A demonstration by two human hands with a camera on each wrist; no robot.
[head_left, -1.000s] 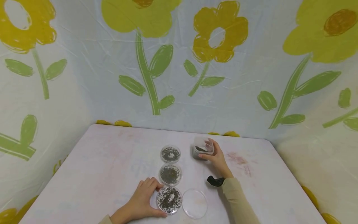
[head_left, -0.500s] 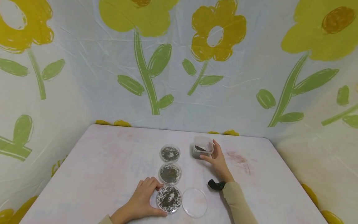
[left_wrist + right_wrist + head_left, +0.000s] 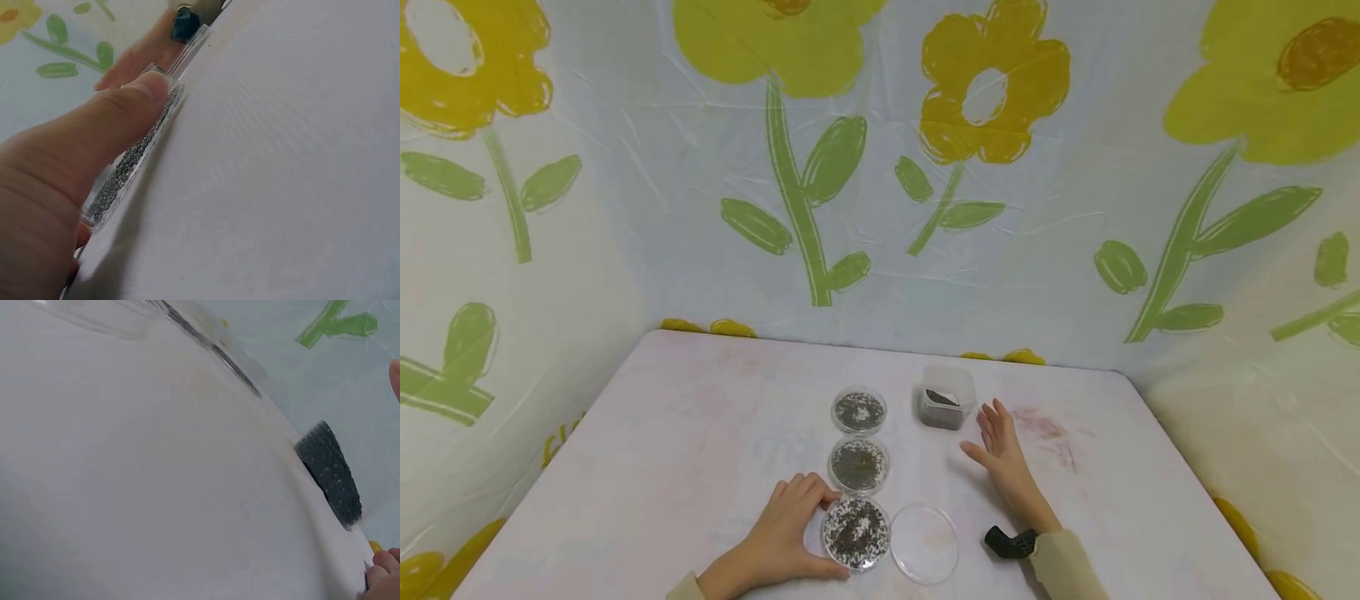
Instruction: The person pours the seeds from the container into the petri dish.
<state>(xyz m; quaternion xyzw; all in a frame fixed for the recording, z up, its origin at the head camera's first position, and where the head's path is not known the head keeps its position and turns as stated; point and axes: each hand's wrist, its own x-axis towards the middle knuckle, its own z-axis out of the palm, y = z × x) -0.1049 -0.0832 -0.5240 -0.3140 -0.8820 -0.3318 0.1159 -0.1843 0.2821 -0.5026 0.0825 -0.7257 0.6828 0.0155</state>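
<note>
My left hand point(image 3: 781, 535) holds the nearest petri dish point(image 3: 856, 533) between thumb and fingers, at its left side. Dark and white grains fill this dish; in the left wrist view the thumb point(image 3: 122, 115) presses on its rim. My right hand point(image 3: 1009, 468) hovers with spread fingers, apart from a clear plastic tub point(image 3: 946, 414) of dark grains standing to its upper left. Part of that tub also shows in the right wrist view, with the right fingers point(image 3: 385, 578) at the edge. Beside the held dish lies a clear round lid point(image 3: 925, 544).
Two more petri dishes, a middle one point(image 3: 858, 465) and a far one point(image 3: 859, 411), line up behind the held dish, both with dark and white grains. A flower-printed cloth point(image 3: 985, 300) surrounds the white table point(image 3: 700, 433). A black device point(image 3: 1009, 543) sits at the right wrist.
My right hand has let go of the tub and drawn back toward the near right. The tub stays where it was. My left hand keeps its hold on the dish.
</note>
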